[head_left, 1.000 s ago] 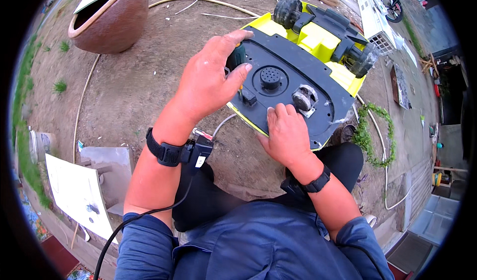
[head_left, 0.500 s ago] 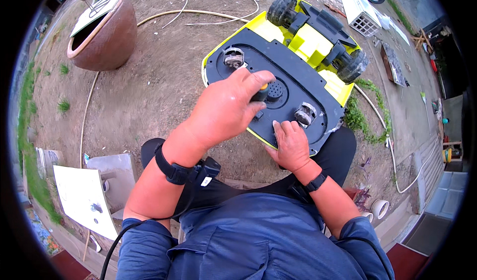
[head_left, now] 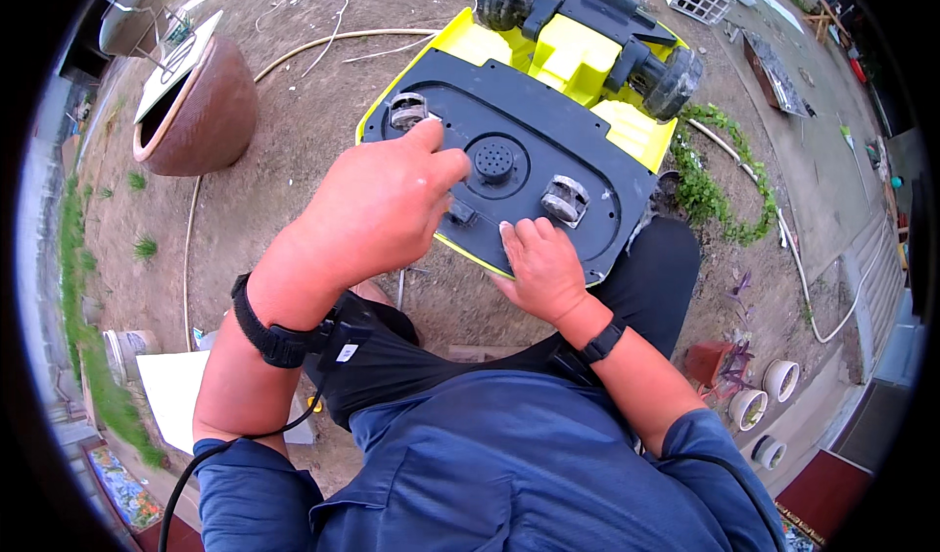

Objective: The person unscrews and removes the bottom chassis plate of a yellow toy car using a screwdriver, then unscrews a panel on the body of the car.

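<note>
A yellow ride-on toy car lies upside down across my knees, its black base panel facing up. My left hand is closed just over the panel's near left part, beside a caster. A thin metal shaft shows below that hand, seemingly the screwdriver's; its handle is hidden in my palm. Close by the fingertips is a small black block on the panel. My right hand grips the panel's near edge, fingers on top, below the other caster. A round perforated cap sits mid-panel.
The car's dark wheels point away from me. A large brown clay pot stands at far left, with a hose by it. Green plants grow right of the car; small pots stand lower right.
My left hand has moved left from near the round cap toward the left caster. The screwdriver's orange-and-black handle no longer shows. My right hand keeps its hold on the edge; the view has shifted.
</note>
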The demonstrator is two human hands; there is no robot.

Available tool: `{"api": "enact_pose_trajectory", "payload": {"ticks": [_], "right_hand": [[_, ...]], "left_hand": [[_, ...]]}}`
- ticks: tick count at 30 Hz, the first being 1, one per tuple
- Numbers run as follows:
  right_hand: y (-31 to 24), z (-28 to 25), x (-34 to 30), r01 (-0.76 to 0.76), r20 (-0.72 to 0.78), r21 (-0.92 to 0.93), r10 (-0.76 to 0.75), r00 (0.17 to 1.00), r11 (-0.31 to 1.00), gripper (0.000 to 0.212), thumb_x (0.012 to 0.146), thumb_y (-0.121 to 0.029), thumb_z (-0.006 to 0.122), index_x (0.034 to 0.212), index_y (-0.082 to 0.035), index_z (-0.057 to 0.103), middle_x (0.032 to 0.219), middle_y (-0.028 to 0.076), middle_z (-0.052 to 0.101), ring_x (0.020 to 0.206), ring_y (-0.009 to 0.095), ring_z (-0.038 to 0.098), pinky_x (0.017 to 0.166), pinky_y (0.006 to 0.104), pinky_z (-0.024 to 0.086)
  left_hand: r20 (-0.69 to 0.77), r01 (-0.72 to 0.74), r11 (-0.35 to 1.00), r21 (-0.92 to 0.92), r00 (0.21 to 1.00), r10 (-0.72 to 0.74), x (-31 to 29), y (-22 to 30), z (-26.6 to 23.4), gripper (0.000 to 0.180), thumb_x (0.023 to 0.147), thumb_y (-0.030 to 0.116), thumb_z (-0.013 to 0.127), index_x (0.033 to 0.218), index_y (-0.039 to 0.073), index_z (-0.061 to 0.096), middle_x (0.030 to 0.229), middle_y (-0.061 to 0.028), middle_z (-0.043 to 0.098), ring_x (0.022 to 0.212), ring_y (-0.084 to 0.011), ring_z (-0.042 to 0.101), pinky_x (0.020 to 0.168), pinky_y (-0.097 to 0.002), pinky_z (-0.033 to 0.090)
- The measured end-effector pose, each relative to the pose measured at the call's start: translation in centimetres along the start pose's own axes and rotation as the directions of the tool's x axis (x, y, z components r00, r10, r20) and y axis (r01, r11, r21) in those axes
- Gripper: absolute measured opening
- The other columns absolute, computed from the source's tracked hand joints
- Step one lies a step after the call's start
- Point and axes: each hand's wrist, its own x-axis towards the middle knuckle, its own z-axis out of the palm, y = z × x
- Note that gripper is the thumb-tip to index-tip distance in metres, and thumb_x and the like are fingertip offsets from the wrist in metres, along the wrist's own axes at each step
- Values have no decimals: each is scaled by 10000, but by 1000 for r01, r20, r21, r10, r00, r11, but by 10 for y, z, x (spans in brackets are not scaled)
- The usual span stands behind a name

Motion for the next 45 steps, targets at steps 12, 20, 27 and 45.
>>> {"api": "enact_pose_trajectory", "payload": {"ticks": [12,20,27,45], "right_hand": [[21,-6,0,-23,19,5,23,1000,1000,714,720,-392,831,1278,2,625,995,69,514,945,245,520,756,374,460],[37,3,2,-14,-11,8,14,1000,1000,734,700,-390,845,1281,0,621,1007,67,528,957,242,530,749,381,465],[43,15,0,-30,-8,-2,30,1000,1000,749,689,-389,853,1291,-11,618,1005,60,523,956,237,528,750,377,467],[41,5,-7,-43,21,3,43,999,999,710,713,-387,836,1274,-6,624,1016,63,520,977,236,526,760,373,472]], "left_hand": [[203,17,960,279,976,-77,34,13,-17,314,871,363,749,840,75,626,722,-139,637,718,-381,671,630,-492,522],[183,-66,954,292,983,12,31,21,-4,247,842,320,762,888,110,641,750,-98,604,651,-327,669,561,-444,510],[92,-41,958,284,996,15,13,25,19,226,826,276,772,925,116,646,767,-95,585,641,-315,662,549,-440,504],[272,97,966,240,948,-163,49,17,5,324,818,301,808,981,60,666,735,-175,663,747,-416,678,680,-499,534]]}}
